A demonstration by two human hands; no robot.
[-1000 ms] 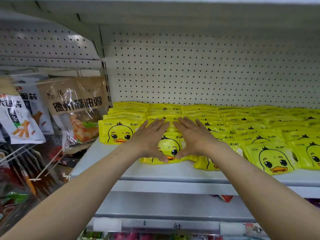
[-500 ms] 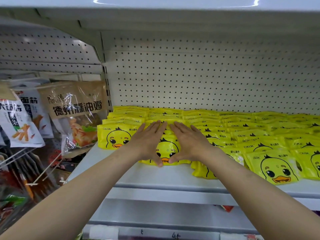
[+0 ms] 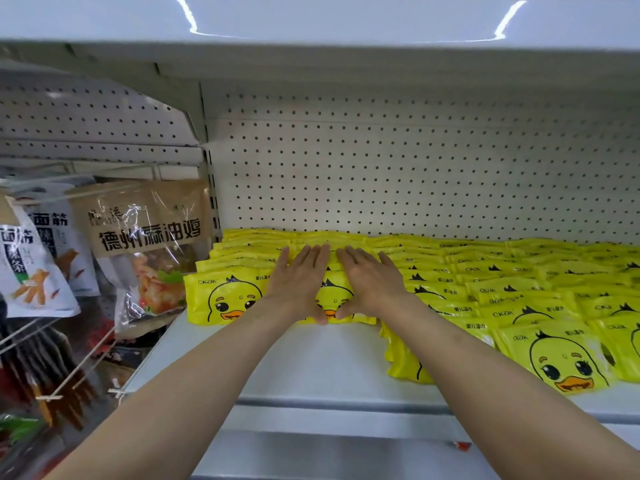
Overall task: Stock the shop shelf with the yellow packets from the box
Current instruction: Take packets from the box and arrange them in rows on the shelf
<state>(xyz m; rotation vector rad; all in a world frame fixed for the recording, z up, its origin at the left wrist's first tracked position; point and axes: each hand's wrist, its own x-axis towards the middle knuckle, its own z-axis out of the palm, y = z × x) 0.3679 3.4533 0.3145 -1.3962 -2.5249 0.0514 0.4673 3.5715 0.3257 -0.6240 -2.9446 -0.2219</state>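
Yellow packets with a duck face lie in several overlapping rows on the white shelf (image 3: 311,362). My left hand (image 3: 298,285) and my right hand (image 3: 370,282) lie flat side by side on the second row from the left, fingers straight and pointing to the back. Both thumbs press against the front edge of that row's front packet (image 3: 334,299). The leftmost row's front packet (image 3: 225,296) sits just left of my left hand. A further front packet (image 3: 557,362) lies nearer the shelf edge at the right. The box is out of view.
A white pegboard wall (image 3: 398,174) backs the shelf and another shelf (image 3: 311,19) runs overhead. Hanging snack bags (image 3: 149,244) on hooks fill the bay to the left. A bare strip of shelf lies in front of my hands.
Both hands have slid toward the back of the shelf, pushing the second row of packets back so its front packet lines up with the leftmost row.
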